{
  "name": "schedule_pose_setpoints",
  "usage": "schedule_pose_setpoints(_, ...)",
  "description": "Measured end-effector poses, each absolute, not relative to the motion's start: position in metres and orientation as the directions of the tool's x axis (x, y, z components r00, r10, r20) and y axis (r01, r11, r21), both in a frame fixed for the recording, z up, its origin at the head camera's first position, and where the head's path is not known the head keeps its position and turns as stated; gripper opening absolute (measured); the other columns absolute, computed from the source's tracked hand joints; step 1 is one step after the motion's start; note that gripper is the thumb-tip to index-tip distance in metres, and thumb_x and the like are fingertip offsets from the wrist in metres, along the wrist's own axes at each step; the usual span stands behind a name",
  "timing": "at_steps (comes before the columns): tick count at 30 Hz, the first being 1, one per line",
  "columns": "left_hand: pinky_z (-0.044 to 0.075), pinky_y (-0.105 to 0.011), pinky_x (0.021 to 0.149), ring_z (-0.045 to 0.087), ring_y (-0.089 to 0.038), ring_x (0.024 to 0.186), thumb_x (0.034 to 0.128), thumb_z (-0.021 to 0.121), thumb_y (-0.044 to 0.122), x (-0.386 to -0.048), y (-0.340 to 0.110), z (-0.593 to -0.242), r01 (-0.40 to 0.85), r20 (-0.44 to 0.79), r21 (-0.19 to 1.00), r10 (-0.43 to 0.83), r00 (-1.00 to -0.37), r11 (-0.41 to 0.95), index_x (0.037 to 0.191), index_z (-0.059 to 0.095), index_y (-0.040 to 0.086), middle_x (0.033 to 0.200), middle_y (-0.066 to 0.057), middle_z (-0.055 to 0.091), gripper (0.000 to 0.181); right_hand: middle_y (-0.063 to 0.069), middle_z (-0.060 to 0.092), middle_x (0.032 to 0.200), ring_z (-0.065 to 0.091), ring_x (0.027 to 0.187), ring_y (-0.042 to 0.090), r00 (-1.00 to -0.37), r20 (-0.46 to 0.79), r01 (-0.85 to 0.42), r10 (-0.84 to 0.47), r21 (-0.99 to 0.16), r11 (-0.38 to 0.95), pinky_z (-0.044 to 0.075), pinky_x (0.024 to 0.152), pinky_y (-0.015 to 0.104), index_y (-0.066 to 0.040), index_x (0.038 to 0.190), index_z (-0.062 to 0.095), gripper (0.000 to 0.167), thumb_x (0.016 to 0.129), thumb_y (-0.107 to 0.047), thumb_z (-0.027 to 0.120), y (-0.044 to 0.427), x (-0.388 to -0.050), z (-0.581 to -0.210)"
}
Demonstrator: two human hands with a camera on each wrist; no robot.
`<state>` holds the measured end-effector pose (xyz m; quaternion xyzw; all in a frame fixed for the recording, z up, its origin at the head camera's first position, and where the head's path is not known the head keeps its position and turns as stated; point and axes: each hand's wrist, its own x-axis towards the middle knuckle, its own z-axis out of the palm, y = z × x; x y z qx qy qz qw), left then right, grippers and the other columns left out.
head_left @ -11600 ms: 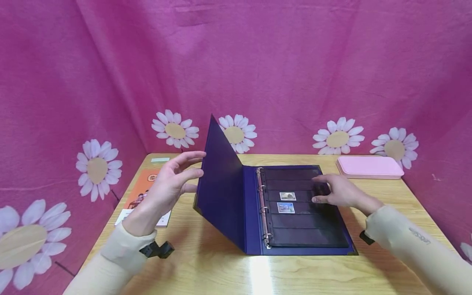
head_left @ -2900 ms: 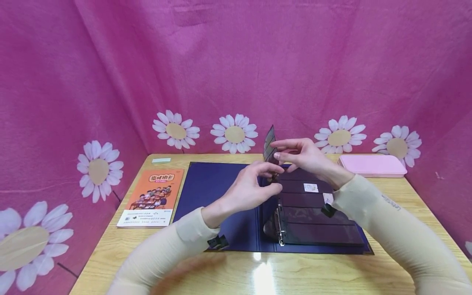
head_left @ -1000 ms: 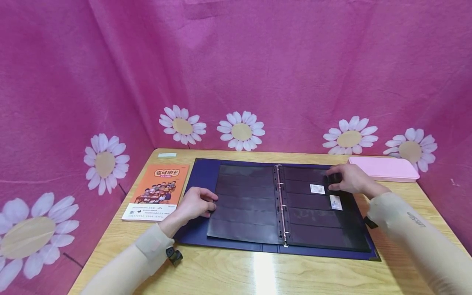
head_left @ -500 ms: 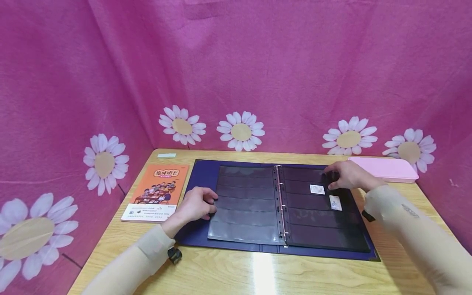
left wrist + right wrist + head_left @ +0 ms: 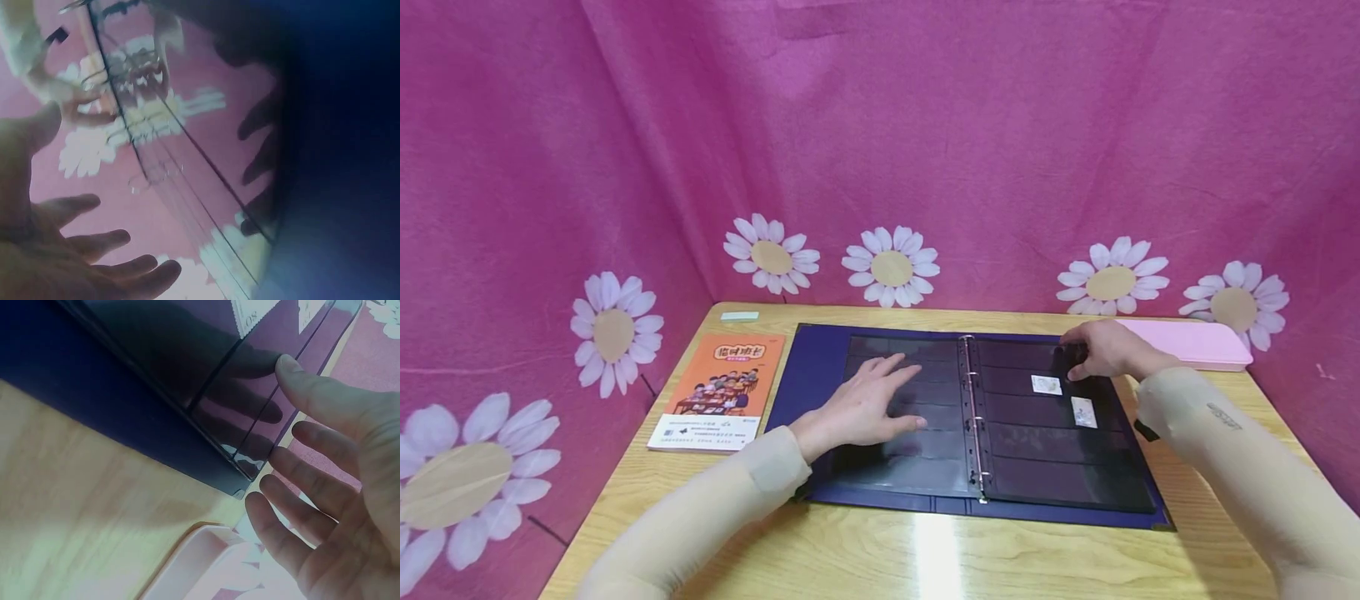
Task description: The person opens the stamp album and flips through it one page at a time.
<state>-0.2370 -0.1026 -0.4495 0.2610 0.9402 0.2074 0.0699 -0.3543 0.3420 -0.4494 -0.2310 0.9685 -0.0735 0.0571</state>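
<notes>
Left hand [image 5: 868,404]: fingers spread and basically straight, back of it facing up, over the left page [image 5: 936,408]. Not gripping anything. Can't really tell if a fingertip touches the page.
Right hand [image 5: 1105,350]: pretty loose, thumb held apart from the fingers, at the far right corner of the right page [image 5: 1048,454]. Nothing in its grip that I can see; thumb tip's right by the page, contact is hard to call.
Binder [image 5: 816,358]: navy, lying flat, one half under the left hand, the other stretching over to the right hand.
Rings [image 5: 974,425]: metal, running between the two hands.
Upper stamp [image 5: 1046,385]: pale, just left of the right thumb.
Lower stamp [image 5: 1083,412]: also pale, turned the tall way, on the near side of the right hand.
Book [image 5: 730,379]: orange with cartoon kids, off to the left of the left hand.
Green strip [image 5: 740,317]: beyond the left hand, over to its left.
Pink case [image 5: 1191,343]: just beyond the right hand, sticking out to its right.
Surface [image 5: 1015,562]: wood-grain, below both hands.
Curtain [image 5: 925,125]: pink with daisies, beyond both hands.
</notes>
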Motion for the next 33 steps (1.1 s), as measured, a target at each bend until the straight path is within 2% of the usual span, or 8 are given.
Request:
schedule_pose_setpoints(4, 0.039, -0.068, 0.133, 0.031, -0.046, 0.172, 0.0998, 0.08, 0.06, -0.241, -0.08, -0.455, 0.51, -0.114, 0.352, 0.577, -0.809, 0.785, 0.177, 0.038, 0.026, 0.188, -0.014, 0.029, 0.093, 0.023, 0.083, 0.115, 0.077, 0.106, 0.041, -0.888, -0.104, -0.431, -0.449, -0.158, 0.889, 0.059, 0.102, 0.067, 0.003, 0.127, 0.078, 0.063, 0.076, -0.025, 0.103, 0.343, -0.356, -0.449)
schedule_pose_setpoints(8, 0.041, -0.066, 0.133, 0.032, -0.045, 0.172, 0.0984, 0.079, 0.064, -0.241, -0.065, -0.462, 0.517, -0.21, 0.264, 0.572, -0.793, 0.814, 0.177, 0.038, 0.031, 0.188, -0.012, 0.03, 0.095, 0.027, 0.082, 0.116, 0.077, 0.111, 0.045, -0.89, -0.142, -0.41, -0.434, -0.17, 0.896, 0.058, 0.104, 0.068, 0.003, 0.131, 0.077, 0.067, 0.076, -0.024, 0.103, 0.342, -0.359, -0.448)
schedule_pose_setpoints(13, 0.041, -0.065, 0.133, 0.033, -0.041, 0.172, 0.097, 0.08, 0.067, -0.241, -0.057, -0.463, 0.519, -0.279, 0.171, 0.546, -0.79, 0.837, 0.175, 0.043, 0.033, 0.187, -0.01, 0.033, 0.092, 0.025, 0.081, 0.111, 0.076, 0.107, 0.043, -0.877, -0.142, -0.435, -0.459, -0.168, 0.885, 0.059, 0.102, 0.068, 0.002, 0.13, 0.077, 0.069, 0.073, -0.024, 0.105, 0.343, -0.365, -0.445)
schedule_pose_setpoints(19, 0.046, -0.064, 0.13, 0.033, -0.041, 0.172, 0.0978, 0.08, 0.065, -0.241, -0.056, -0.461, 0.524, -0.303, 0.152, 0.544, -0.782, 0.838, 0.175, 0.043, 0.033, 0.187, -0.01, 0.032, 0.091, 0.02, 0.077, 0.106, 0.071, 0.101, 0.036, -0.868, -0.167, -0.44, -0.468, -0.182, 0.88, 0.059, 0.097, 0.064, 0.002, 0.13, 0.076, 0.072, 0.07, -0.025, 0.106, 0.344, -0.375, -0.448)
schedule_pose_setpoints(22, 0.046, -0.064, 0.129, 0.033, -0.041, 0.172, 0.0976, 0.079, 0.066, -0.241, -0.055, -0.462, 0.523, -0.305, 0.148, 0.542, -0.783, 0.839, 0.175, 0.042, 0.033, 0.187, -0.01, 0.031, 0.092, 0.014, 0.075, 0.1, 0.067, 0.093, 0.029, -0.86, -0.178, -0.443, -0.478, -0.206, 0.873, 0.059, 0.088, 0.052, 0.002, 0.129, 0.074, 0.074, 0.068, -0.025, 0.107, 0.347, -0.378, -0.449)
schedule_pose_setpoints(26, 0.045, -0.064, 0.13, 0.032, -0.041, 0.173, 0.0972, 0.079, 0.068, -0.241, -0.054, -0.464, 0.518, -0.303, 0.145, 0.536, -0.788, 0.843, 0.175, 0.041, 0.034, 0.188, -0.009, 0.03, 0.093, 0.01, 0.07, 0.094, 0.061, 0.086, 0.022, -0.855, -0.184, -0.437, -0.484, -0.244, 0.866, 0.05, 0.076, 0.038, 0.0, 0.127, 0.071, 0.074, 0.068, -0.023, 0.108, 0.347, -0.379, -0.448)
schedule_pose_setpoints(29, 0.044, -0.063, 0.131, 0.031, -0.041, 0.173, 0.0968, 0.079, 0.068, -0.241, -0.054, -0.464, 0.509, -0.305, 0.148, 0.528, -0.792, 0.848, 0.175, 0.041, 0.035, 0.188, -0.008, 0.03, 0.093, 0.011, 0.07, 0.095, 0.061, 0.087, 0.024, -0.865, -0.185, -0.418, -0.467, -0.249, 0.874, 0.05, 0.076, 0.037, -0.001, 0.127, 0.071, 0.073, 0.068, -0.023, 0.108, 0.345, -0.378, -0.447)
schedule_pose_setpoints(33, 0.044, -0.063, 0.132, 0.031, -0.04, 0.173, 0.0968, 0.079, 0.067, -0.241, -0.055, -0.464, 0.502, -0.307, 0.15, 0.522, -0.795, 0.852, 0.175, 0.041, 0.035, 0.188, -0.008, 0.03, 0.093, 0.015, 0.072, 0.099, 0.064, 0.092, 0.029, -0.886, -0.147, -0.403, -0.44, -0.229, 0.886, 0.056, 0.081, 0.047, -0.001, 0.125, 0.076, 0.07, 0.069, -0.027, 0.107, 0.344, -0.378, -0.447)
